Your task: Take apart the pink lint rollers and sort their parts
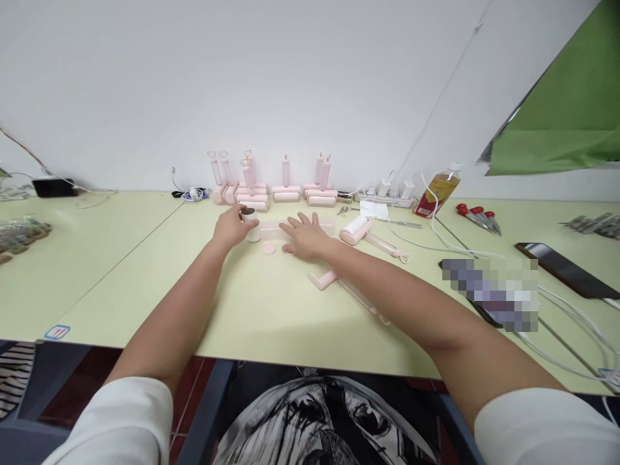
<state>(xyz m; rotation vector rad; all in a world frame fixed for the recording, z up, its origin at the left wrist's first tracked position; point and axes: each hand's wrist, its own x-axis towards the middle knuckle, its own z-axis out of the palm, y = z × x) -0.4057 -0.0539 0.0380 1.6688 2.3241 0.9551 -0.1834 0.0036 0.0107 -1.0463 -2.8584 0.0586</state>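
My left hand (231, 226) is closed around a small white roll (251, 223) standing upright on the pale green table (145, 271). My right hand (306, 236) lies flat with fingers spread on a clear pink cover piece (277, 227). A small pink round cap (269, 248) lies between the two hands. A pink handle part (323, 279) rests under my right forearm. An assembled pink lint roller (359, 231) lies just right of my right hand.
Several pink lint rollers (285, 187) stand in a row along the wall. A power strip (385, 197), a bottle (438, 189), red-handled tools (477, 216), a dark phone (566, 270) and white cables (571, 310) occupy the right side.
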